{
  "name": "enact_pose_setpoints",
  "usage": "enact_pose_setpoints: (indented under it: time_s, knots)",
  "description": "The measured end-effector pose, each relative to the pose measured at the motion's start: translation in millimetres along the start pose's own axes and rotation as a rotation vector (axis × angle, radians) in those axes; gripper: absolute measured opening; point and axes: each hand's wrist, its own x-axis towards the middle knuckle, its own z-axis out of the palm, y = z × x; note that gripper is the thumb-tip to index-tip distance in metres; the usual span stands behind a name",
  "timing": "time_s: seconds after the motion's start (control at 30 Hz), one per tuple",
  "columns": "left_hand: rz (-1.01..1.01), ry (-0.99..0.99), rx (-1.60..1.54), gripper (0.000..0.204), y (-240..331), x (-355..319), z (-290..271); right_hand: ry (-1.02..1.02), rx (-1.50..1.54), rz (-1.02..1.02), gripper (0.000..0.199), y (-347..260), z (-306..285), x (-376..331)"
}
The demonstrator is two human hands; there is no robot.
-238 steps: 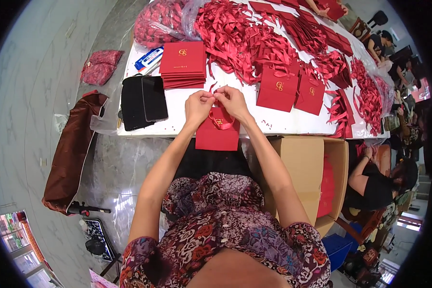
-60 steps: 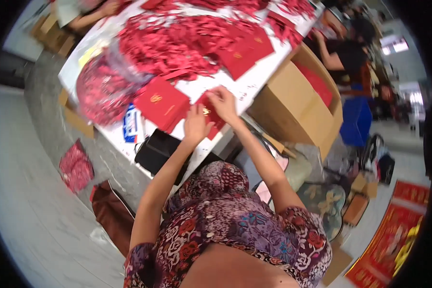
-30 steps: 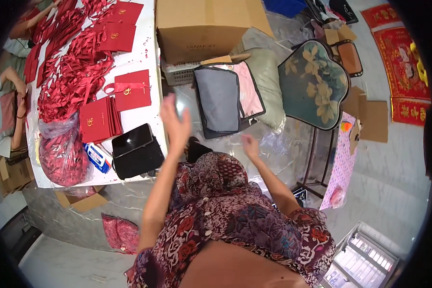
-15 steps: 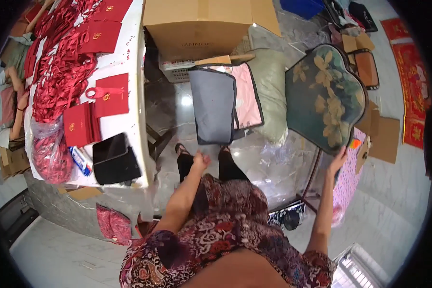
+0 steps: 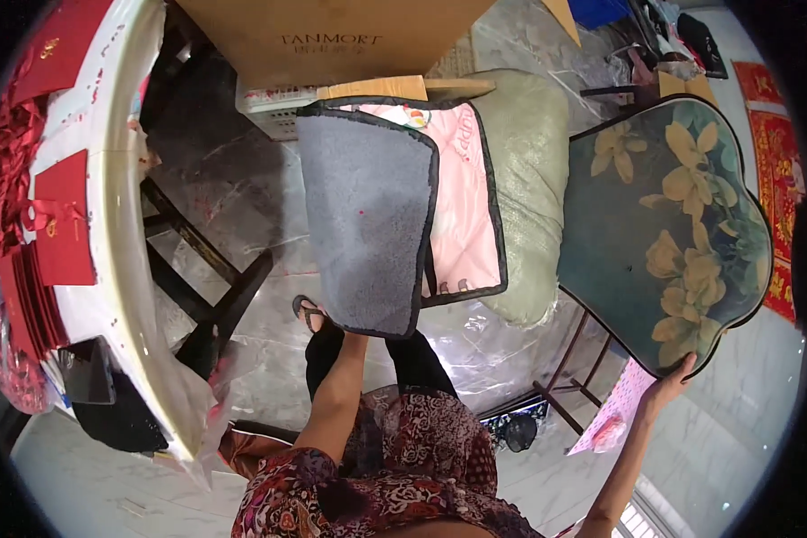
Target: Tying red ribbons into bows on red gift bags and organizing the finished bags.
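Observation:
My left hand (image 5: 357, 341) reaches down to the near edge of a grey mat (image 5: 368, 215). Its fingers are hidden under that edge, and the mat lies folded over a pink black-trimmed cushion (image 5: 462, 224). My right hand (image 5: 671, 384) is stretched out to the right and grips the lower rim of a dark green chair with yellow flowers (image 5: 663, 224). My foot in a sandal (image 5: 307, 312) stands just below the mat.
A white table (image 5: 121, 269) runs down the left with red envelopes (image 5: 63, 233), red ribbons and a black pouch (image 5: 90, 372). Black table legs (image 5: 206, 296) stand beneath it. A cardboard box (image 5: 332, 36) and a pale green sack (image 5: 529, 179) lie beyond the mat.
I have turned from the table to the floor beside it. My left hand has reached the grey mat's edge, and my right hand has closed on the floral chair's rim.

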Motion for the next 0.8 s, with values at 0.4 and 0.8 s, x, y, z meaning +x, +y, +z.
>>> enact_pose_setpoints:
  time_s: [0.4,0.8]
  knots:
    - [0.244,-0.024,-0.083,0.088,30.6,21.9,-2.1,-0.075,0.176,-0.041,0.056,-15.2,-3.3,-27.4]
    - [0.149,-0.023,-0.084,0.064,78.9,-26.9,20.0,-0.106,0.179,-0.018,0.055,-35.1,0.3,-37.5]
